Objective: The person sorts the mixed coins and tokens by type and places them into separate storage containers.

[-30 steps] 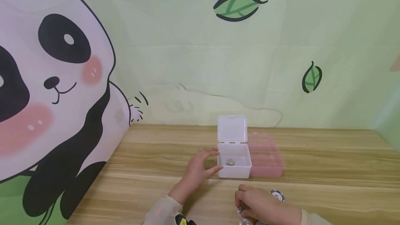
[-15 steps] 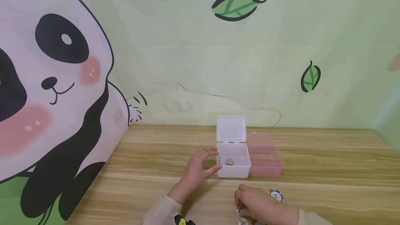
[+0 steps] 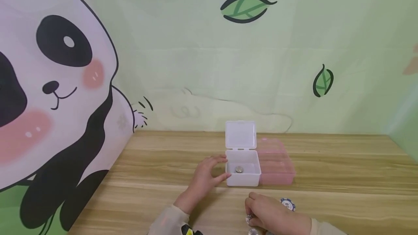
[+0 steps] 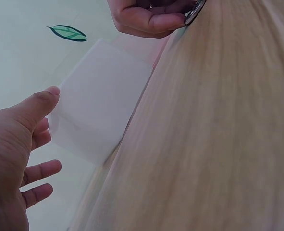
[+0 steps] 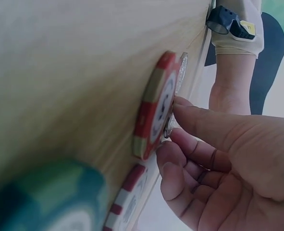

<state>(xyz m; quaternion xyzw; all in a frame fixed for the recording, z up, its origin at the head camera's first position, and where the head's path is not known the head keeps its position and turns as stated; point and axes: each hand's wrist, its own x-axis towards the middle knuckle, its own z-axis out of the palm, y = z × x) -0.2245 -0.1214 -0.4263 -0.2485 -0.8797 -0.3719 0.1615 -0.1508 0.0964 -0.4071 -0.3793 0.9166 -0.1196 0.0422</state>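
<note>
Head view: right hand (image 3: 274, 211) pinches silver coin (image 3: 249, 219) in front of white box (image 3: 243, 180)

The coin is held at the wooden table (image 3: 343, 162) while the left hand (image 3: 205, 178), fingers loosely extended, touches the box's left side. A second coin (image 3: 239, 169) lies inside, below the raised lid (image 3: 241, 134). A red chip (image 5: 155, 106) lies near the pinched coin.

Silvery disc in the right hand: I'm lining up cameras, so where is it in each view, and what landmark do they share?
Head: silvery disc near the bottom edge, right of centre.
Left wrist: disc at the top edge, right of centre.
Right wrist: disc near the centre, partly hidden, by a red chip.
Shared landmark: the right hand pinching it.
</note>
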